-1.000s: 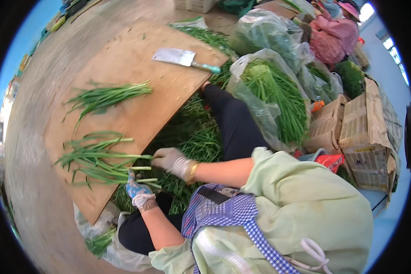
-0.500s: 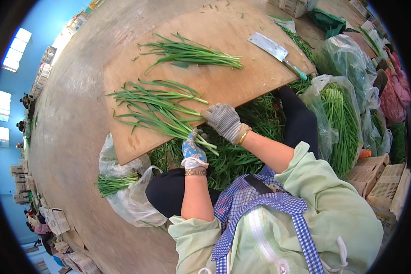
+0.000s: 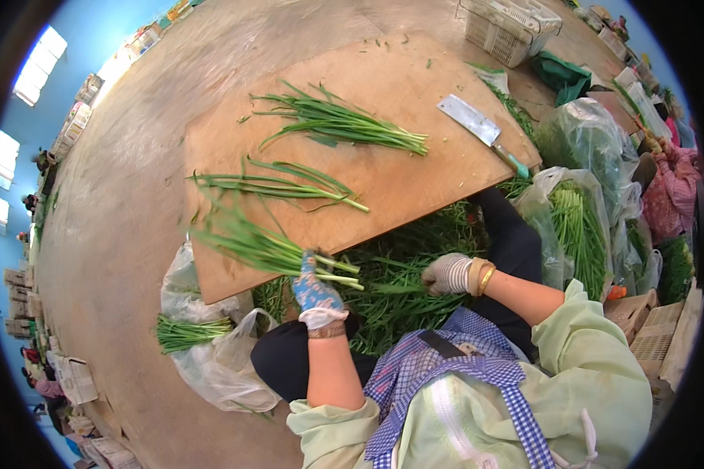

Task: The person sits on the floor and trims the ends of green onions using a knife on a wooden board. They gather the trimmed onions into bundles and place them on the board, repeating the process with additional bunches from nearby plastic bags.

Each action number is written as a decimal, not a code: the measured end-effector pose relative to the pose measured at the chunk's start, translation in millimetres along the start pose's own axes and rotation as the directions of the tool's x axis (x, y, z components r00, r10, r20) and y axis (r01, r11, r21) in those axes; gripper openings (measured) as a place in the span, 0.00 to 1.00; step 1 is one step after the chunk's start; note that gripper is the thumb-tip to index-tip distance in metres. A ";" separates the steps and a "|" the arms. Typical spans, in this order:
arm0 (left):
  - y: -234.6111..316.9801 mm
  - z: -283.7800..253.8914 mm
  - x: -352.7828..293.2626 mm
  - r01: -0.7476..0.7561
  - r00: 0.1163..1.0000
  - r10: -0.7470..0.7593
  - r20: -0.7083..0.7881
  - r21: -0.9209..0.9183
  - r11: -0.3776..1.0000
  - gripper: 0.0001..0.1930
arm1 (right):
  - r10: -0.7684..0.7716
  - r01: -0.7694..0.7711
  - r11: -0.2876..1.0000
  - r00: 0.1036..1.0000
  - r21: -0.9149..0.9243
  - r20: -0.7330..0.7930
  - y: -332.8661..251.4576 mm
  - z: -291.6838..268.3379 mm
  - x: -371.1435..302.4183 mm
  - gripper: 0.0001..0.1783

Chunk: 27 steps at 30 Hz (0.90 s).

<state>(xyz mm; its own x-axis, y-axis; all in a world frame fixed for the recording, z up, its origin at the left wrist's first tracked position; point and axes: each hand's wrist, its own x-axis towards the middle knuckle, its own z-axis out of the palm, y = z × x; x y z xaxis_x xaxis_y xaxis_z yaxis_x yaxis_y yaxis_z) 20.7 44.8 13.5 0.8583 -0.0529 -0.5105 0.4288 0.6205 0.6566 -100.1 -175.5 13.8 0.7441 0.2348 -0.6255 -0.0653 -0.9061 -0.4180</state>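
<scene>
My left hand [image 3: 314,288], in a blue flowered glove, is closed around the pale stalk ends of a bunch of garlic chives [image 3: 262,248]. Its leaves are blurred and reach over the near left of a wooden board [image 3: 422,86]. My right hand [image 3: 450,275], in a grey striped glove, has curled fingers over the loose greens [image 3: 399,309] below the board; anything in them is hidden. A few loose chive stalks [image 3: 297,187] lie on the board, with a fuller chive bunch [image 3: 352,125] beyond them. At the right lies a cleaver [image 3: 471,119] with a green handle.
Plastic bags [image 3: 544,215] of greens stand to the right, near plastic crates [image 3: 655,332]. Another bag [image 3: 219,367] with a chive bundle [image 3: 188,332] sits on the floor at left. A pale crate [image 3: 508,31] stands behind the board. A person in pink [image 3: 669,184] sits at far right.
My right hand has left the chives and moved right and down to the loose greens. My left hand has drawn its bunch slightly nearer, leaving a few stalks on the board. The view has shifted.
</scene>
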 end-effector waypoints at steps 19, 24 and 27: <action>-2.9 8.2 16.1 0.207 0.978 -0.207 0.001 0.011 0.978 0.08 | -0.163 0.340 0.940 0.418 -0.013 -0.894 -97.1 -48.1 93.8 0.09; -2.6 20.4 -3.3 0.349 0.937 -0.350 0.016 0.060 0.935 0.07 | -0.006 0.431 0.886 0.380 0.171 -0.925 -88.7 -30.0 72.2 0.08; -8.5 17.3 -9.3 0.328 0.944 -0.330 0.027 0.052 0.943 0.07 | 0.000 0.426 0.887 0.390 0.180 -0.921 -81.6 -20.5 69.0 0.09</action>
<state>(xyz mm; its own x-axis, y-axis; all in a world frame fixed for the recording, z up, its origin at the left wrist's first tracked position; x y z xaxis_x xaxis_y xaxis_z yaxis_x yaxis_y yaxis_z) 14.0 26.5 22.2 0.6760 -0.2759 -0.6834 0.7010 0.5268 0.4807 -29.8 -92.5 18.3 0.9023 -0.2322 0.3634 0.1396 -0.6400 -0.7556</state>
